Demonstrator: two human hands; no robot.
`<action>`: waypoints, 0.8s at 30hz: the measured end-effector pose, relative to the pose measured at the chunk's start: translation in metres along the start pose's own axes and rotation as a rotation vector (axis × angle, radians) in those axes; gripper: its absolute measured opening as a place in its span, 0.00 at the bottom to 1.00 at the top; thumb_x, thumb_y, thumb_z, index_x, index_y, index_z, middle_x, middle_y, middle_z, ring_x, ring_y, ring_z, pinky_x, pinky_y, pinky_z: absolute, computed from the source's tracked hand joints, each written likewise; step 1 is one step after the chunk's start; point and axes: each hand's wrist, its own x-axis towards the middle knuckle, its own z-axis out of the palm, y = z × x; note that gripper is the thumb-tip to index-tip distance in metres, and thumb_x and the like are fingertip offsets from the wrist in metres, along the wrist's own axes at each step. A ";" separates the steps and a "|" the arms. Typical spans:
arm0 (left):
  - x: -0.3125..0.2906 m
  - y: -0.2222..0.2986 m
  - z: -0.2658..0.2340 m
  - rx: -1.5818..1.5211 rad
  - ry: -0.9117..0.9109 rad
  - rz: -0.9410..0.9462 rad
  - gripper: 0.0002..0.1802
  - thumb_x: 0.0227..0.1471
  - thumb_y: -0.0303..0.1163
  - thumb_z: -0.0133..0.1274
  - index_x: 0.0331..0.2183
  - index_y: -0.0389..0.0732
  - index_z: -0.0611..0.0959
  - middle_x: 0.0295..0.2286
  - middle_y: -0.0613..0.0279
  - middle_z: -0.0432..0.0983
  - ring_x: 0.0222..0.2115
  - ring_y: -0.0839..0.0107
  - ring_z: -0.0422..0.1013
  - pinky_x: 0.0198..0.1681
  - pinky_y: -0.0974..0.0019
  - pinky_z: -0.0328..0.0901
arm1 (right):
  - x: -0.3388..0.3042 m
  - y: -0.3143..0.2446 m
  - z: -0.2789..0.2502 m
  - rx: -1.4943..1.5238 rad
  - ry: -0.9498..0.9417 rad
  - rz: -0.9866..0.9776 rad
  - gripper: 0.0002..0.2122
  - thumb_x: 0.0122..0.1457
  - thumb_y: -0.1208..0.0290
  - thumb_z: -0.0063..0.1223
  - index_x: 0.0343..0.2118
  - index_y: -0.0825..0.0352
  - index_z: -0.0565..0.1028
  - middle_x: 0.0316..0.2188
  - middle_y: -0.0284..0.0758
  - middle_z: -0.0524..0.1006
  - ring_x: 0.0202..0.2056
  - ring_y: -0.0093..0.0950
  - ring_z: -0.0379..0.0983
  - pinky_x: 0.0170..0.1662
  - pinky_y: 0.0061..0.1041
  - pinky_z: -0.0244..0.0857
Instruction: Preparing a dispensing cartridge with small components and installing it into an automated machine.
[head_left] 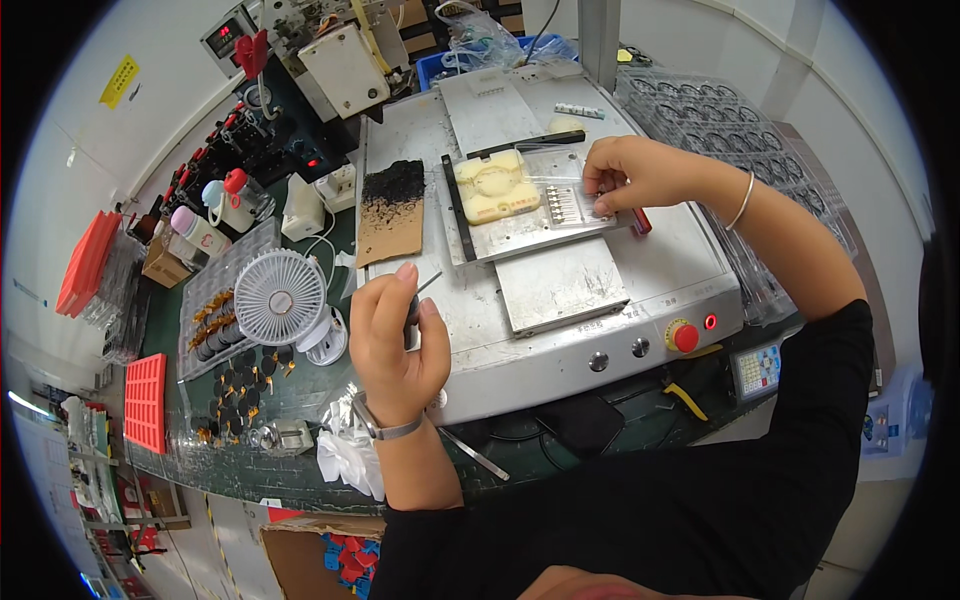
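My left hand (398,345) is raised over the left front of the machine bed, its fingers closed on a small tool (428,283) with a dark grip and a thin metal tip. On the right, my right hand (640,178) pinches at a clear plastic tray (572,218); what lies between its fingertips is hidden. Small metal pins (562,205) stand in a row in that tray. Next to it, a cream-coloured moulded block (497,187) sits on a metal fixture plate (520,232) with black side bars. A red object (642,222) pokes out below my right hand.
A piece of cardboard (388,235) with black specks lies left of the fixture. A white fan (282,300) stands near round black parts (240,390). A red button (682,335) is on the machine's front, with yellow-handled pliers (686,400) below. Clear trays (715,120) are stacked at right.
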 end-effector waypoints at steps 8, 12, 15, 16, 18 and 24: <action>0.001 0.002 0.000 -0.037 0.003 -0.009 0.28 0.41 0.13 0.52 0.48 0.38 0.74 0.31 0.57 0.70 0.20 0.77 0.63 0.19 0.76 0.60 | 0.003 0.003 -0.001 0.076 -0.071 0.089 0.08 0.50 0.72 0.61 0.28 0.66 0.71 0.29 0.30 0.69 0.29 0.20 0.65 0.34 0.20 0.63; 0.001 0.005 -0.004 -0.032 -0.045 -0.048 0.28 0.42 0.13 0.50 0.48 0.37 0.71 0.30 0.58 0.70 0.24 0.75 0.63 0.25 0.75 0.61 | 0.002 0.012 0.002 0.053 -0.001 -0.016 0.09 0.50 0.72 0.60 0.26 0.66 0.69 0.26 0.30 0.70 0.28 0.19 0.65 0.32 0.20 0.62; 0.002 0.003 -0.002 -0.054 -0.006 -0.011 0.28 0.41 0.13 0.52 0.48 0.38 0.74 0.31 0.57 0.71 0.20 0.75 0.65 0.20 0.75 0.62 | -0.002 0.010 0.008 0.150 0.055 0.069 0.08 0.52 0.72 0.58 0.26 0.66 0.68 0.27 0.30 0.69 0.29 0.19 0.65 0.33 0.20 0.62; 0.002 0.003 -0.001 -0.046 -0.013 0.000 0.28 0.41 0.13 0.52 0.48 0.39 0.74 0.31 0.56 0.71 0.20 0.75 0.65 0.20 0.75 0.63 | -0.004 0.011 0.012 0.151 0.057 0.071 0.08 0.52 0.72 0.58 0.26 0.66 0.68 0.27 0.30 0.69 0.29 0.19 0.65 0.33 0.20 0.62; 0.003 0.004 0.001 -0.044 -0.024 0.014 0.28 0.41 0.13 0.52 0.48 0.39 0.74 0.31 0.56 0.71 0.20 0.75 0.66 0.20 0.74 0.63 | -0.006 0.014 0.021 0.013 0.234 -0.021 0.07 0.53 0.72 0.56 0.28 0.66 0.69 0.25 0.30 0.70 0.27 0.19 0.66 0.31 0.19 0.62; 0.003 0.003 0.003 -0.019 -0.039 0.006 0.28 0.41 0.13 0.51 0.48 0.38 0.74 0.32 0.55 0.71 0.21 0.73 0.66 0.20 0.74 0.63 | -0.017 0.012 0.012 0.178 0.247 0.103 0.06 0.57 0.72 0.52 0.34 0.68 0.71 0.28 0.30 0.71 0.32 0.19 0.69 0.36 0.19 0.65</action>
